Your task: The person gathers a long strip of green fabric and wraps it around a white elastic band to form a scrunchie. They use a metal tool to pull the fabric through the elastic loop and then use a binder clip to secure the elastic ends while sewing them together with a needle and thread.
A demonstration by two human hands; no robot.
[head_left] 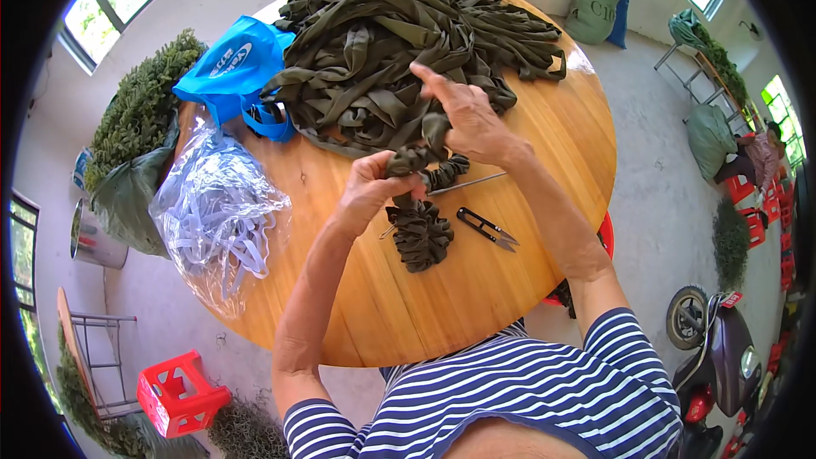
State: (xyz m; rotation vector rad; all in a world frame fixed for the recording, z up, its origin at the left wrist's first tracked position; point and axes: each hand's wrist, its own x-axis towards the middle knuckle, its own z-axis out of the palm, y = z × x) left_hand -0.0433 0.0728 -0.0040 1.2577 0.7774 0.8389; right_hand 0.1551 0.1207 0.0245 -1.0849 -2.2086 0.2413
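Note:
My left hand [371, 189] is closed round a gathered, ruffled dark green fabric tube [408, 161] above the wooden table. Just beyond it, my right hand [473, 123] has its fingers stretched toward the far left. A twisted part of the fabric lies against that palm. A thin metal rod [467, 184] extends to the right from beside the ruffled fabric. Below my left hand, a bunched dark green fabric ring [421, 238] rests on the table. Black thread snips [487, 228] lie to its right, blades toward me. A large heap of dark green fabric strips [382, 51] covers the far side.
The round wooden table [544, 178] carries a blue bag [234, 68] and a clear plastic bag of pale elastic bands [217, 221] at left. Around it stand a red stool [180, 393], sacks [592, 4], bundled greenery [140, 98] and a motorbike [722, 348]. Another person [759, 157] sits far right.

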